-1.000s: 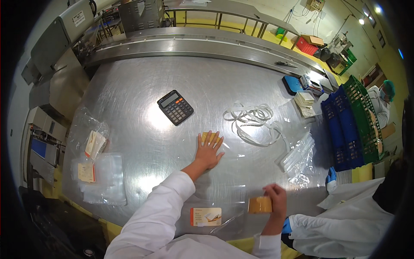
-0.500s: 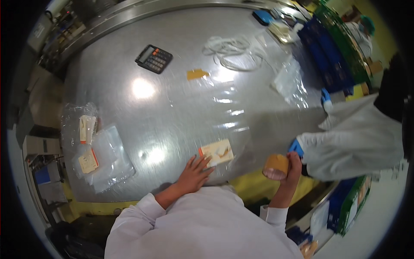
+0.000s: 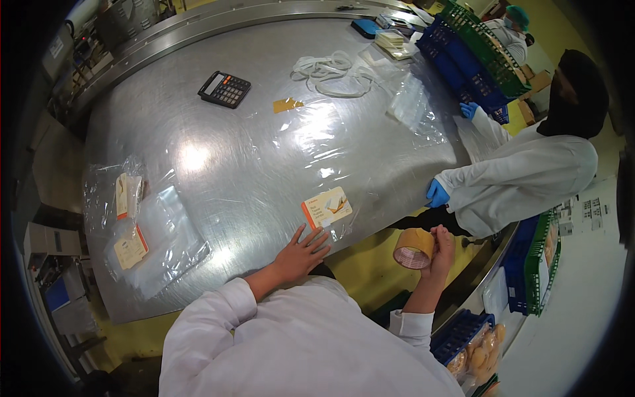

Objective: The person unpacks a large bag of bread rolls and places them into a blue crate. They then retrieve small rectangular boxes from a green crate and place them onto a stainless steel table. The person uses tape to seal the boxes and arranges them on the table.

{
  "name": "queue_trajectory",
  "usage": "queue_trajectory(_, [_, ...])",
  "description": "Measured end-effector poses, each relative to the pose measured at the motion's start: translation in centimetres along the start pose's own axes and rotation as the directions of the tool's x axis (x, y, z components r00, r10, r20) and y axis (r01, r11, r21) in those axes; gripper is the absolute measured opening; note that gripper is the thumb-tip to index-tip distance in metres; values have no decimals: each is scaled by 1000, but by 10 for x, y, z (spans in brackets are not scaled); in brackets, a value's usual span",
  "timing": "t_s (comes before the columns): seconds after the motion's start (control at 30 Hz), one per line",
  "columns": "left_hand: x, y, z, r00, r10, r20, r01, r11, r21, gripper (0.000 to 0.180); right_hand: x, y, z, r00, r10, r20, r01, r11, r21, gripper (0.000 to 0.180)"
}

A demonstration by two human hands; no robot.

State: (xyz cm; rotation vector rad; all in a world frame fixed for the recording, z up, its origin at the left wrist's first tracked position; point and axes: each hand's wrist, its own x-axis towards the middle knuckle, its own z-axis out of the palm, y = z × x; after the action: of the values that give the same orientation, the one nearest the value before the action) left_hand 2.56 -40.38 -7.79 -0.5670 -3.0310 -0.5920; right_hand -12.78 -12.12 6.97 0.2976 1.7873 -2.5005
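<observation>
In the head view, a roll of brown packing tape (image 3: pixel 414 248) sits low and right of centre in the frame, a glossy tan ring with a hollow core, held off the table's edge. The right hand (image 3: pixel 442 246) is clamped on it, fingers curled round the outer band. The left hand (image 3: pixel 303 251) lies flat on the steel table (image 3: pixel 218 132) just below centre, fingers spread apart and holding nothing, its fingertips just beside a small flat packet (image 3: pixel 327 207) of white and orange card under clear film.

The table is brushed metal, rounded and shiny, with crinkled clear plastic sheeting (image 3: pixel 324 142) draped over its middle. At the left edge lie clear bags (image 3: pixel 162 238) with two more small packets. Toward the upper middle rest a black calculator (image 3: pixel 225 88), a small tan strip (image 3: pixel 287 104) and a loose coil of white cord (image 3: pixel 331 67). At the right, a co-worker in a white coat wears blue gloves (image 3: pixel 437 194), one at the table's rim. Blue crates (image 3: pixel 463 59) stand at the upper right.
</observation>
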Motion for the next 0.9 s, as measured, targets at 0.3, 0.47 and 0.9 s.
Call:
queue_trajectory(0.3, [-1,55,-84,887,-388,-249,-10,523,-852,38,-51,37,38,986,25,167,-8,995,-101,8])
queue_trajectory(0.47, [4,72,-113,817,-519,-250,52,498,-866,31,-83,57,75,923,-57,380,171,946,-274,15])
queue_trajectory(0.9, [-22,50,-89,509,-761,-403,77,506,-859,7,-124,97,113,759,-5,651,288,900,-328,20])
